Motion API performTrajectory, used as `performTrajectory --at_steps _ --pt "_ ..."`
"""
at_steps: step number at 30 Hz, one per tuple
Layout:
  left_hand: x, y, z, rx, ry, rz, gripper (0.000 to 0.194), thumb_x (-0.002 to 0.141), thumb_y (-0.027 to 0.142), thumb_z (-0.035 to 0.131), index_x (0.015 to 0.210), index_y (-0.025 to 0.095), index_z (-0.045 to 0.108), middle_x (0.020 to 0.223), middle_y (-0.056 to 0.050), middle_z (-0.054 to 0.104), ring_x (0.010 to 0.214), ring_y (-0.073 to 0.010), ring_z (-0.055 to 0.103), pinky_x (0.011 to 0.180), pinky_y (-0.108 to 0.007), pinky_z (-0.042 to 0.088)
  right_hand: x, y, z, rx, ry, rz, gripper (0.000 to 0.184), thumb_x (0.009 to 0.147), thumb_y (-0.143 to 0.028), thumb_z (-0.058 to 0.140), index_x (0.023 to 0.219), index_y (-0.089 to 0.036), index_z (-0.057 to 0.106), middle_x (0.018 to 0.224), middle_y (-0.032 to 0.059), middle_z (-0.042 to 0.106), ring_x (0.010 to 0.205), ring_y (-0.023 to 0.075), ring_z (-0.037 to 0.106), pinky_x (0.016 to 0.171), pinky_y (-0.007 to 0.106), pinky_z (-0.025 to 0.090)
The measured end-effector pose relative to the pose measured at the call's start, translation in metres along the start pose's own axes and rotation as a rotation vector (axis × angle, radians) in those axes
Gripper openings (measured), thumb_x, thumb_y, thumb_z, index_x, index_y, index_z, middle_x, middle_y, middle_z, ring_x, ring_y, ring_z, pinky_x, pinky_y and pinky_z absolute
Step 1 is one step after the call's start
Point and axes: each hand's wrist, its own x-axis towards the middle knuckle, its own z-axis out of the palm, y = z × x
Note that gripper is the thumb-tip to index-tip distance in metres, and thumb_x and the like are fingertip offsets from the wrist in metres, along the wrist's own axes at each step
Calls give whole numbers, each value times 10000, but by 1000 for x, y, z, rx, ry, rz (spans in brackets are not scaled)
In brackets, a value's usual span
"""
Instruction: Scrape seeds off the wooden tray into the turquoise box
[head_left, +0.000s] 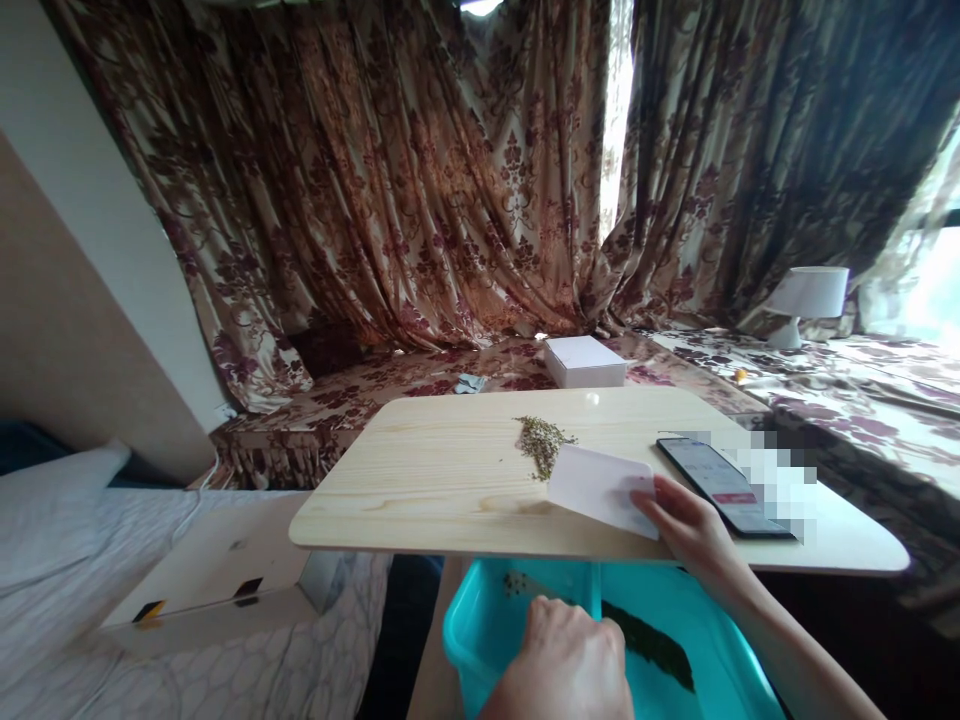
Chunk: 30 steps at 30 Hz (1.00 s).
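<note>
My right hand [690, 520] pinches the right end of a white card [600, 488], held tilted just above the light wooden tabletop [420, 480]. The card's left edge is close beside a pile of small greenish-brown dried bits [544, 443]. Lower down, my left hand [566, 660] is closed in a fist over a turquoise divided bin [469, 600]; what its fingers hold, if anything, is hidden. Small pale bits [514, 582] lie in the bin's left compartment. A long dark green strip [652, 645] lies in the right compartment.
A smartphone [724, 490] lies on the tabletop at the right, near a blurred-out patch. A white box [585, 360] stands behind the table. At the left, a large white carton [217, 570] rests on a bed. A white lamp [810, 295] stands at the far right.
</note>
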Motion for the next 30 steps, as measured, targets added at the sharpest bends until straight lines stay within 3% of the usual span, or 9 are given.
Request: performTrajectory --at_steps 9,11,16,22,30 --pt "1 3 -4 26 -14 0 313 705 117 485 955 67 667 872 -209 670 859 -343 625 783 -435 451 -18 -9 -8 -63 -175 -34 401 610 -574 736 738 -194 745 734 69 746 704 241 683 598 288 575" --pt "1 3 -3 42 -28 -13 320 704 121 486 961 64 667 884 -216 670 868 -344 625 782 -433 449 -16 -8 -10 -61 -150 -45 403 601 -572 745 740 -194 742 731 70 746 709 244 686 610 290 577" --pt "1 5 -1 61 -16 -42 332 716 133 475 982 75 666 919 -213 670 909 -344 621 828 -441 433 8 4 -10 -22 58 -115 435 580 -604 742 720 -193 705 703 73 741 663 238 694 589 298 579" --pt "1 5 -5 29 -79 -34 326 713 136 496 985 63 660 923 -215 667 910 -348 618 826 -434 441 26 17 2 -22 -13 -131 440 616 -592 725 805 -197 697 805 95 761 766 261 717 724 356 586" --pt "-1 2 2 14 -3 21 292 747 125 444 935 75 662 834 -191 668 830 -335 627 769 -440 461 25 17 4 -16 -4 -143 423 639 -574 720 851 -209 693 838 94 765 828 276 719 758 374 582"
